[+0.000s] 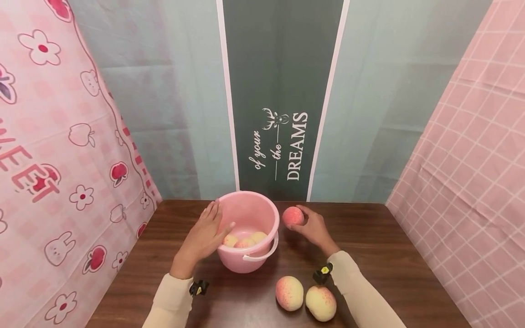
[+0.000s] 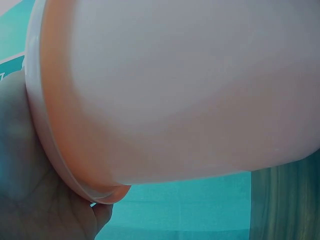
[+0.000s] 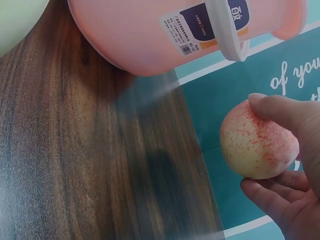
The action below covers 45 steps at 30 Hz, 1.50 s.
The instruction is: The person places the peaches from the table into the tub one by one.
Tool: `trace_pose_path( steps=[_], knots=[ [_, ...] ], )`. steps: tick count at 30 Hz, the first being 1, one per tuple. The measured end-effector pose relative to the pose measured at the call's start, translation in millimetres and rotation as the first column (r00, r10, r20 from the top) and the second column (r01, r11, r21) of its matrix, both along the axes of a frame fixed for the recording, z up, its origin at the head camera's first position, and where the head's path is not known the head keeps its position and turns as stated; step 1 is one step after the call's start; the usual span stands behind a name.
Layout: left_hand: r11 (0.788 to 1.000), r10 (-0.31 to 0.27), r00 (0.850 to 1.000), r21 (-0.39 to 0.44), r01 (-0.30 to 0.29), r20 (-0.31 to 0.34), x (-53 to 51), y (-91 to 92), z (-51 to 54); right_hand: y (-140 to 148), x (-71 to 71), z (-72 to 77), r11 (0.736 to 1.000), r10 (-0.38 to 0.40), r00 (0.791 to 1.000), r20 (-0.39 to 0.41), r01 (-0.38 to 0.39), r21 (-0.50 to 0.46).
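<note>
"One round, red-and-cream peach [image 1: 293,216] is held. State grip and position."

"Right hand [image 1: 315,228]: pinching it between thumb and fingers. Peach just right of the pink plastic bucket [image 1: 242,264], outside its rim; appears raised off the dark wood-grain worktop [image 1: 369,237]. Material not determinable."

"Left hand [image 1: 203,234]?"

"Fingers extended, resting on the left side of the rim. Adequate bracing, in my judgement; light pressure should suffice against tipping."

"Recommendations for the right?"

"If the peach goes in, carry it high over the rim, then release low beside the cream-and-red peaches [image 1: 244,243] visible inside, to limit bouncing. Avoid the curved white handle [image 1: 262,258], hanging at the near right."

"Other hazards?"

"Two loose cream-and-pink peaches [image 1: 289,294] on the worktop, near the right forearm [image 1: 361,284]. A careless sweep could roll them."
</note>
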<state>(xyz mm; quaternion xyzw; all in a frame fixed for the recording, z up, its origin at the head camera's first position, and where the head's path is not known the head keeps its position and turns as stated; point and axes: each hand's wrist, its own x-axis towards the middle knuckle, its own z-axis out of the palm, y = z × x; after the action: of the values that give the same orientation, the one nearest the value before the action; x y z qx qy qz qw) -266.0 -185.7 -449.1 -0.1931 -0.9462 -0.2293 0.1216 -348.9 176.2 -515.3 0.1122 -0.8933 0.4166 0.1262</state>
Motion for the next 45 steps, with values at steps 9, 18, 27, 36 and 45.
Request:
trace_pose_path(
  steps=[9, 18, 27, 36, 45],
  knots=[
    [1.000, 0.009, 1.000, -0.014, -0.008, 0.017, -0.4, 0.5, -0.6, 0.6, 3.2, 5.2, 0.999, -0.022, 0.999, -0.023, 0.022, -0.036],
    [1.000, 0.009, 1.000, -0.013, -0.008, 0.014, 0.2, 0.2, -0.1, -3.1, 6.8, 10.4, 0.996, -0.030, 0.999, -0.039, 0.027, -0.079],
    [1.000, 0.008, 1.000, -0.008, -0.008, 0.025, 0.1, -0.4, -0.7, -8.0, 12.3, 21.8, 0.994, -0.037, 0.997, -0.067, 0.029, -0.104],
    [1.000, 0.011, 1.000, -0.008, -0.011, 0.027, 0.2, -0.8, -1.6, -10.9, 15.6, 28.9, 0.993, -0.021, 0.996, -0.089, 0.011, -0.120],
    [1.000, 0.006, 1.000, -0.010, -0.006, 0.020, -0.4, -1.0, -0.8, -17.4, 20.1, 40.7, 0.989, 0.001, 0.995, -0.097, -0.015, -0.145]
  ],
)
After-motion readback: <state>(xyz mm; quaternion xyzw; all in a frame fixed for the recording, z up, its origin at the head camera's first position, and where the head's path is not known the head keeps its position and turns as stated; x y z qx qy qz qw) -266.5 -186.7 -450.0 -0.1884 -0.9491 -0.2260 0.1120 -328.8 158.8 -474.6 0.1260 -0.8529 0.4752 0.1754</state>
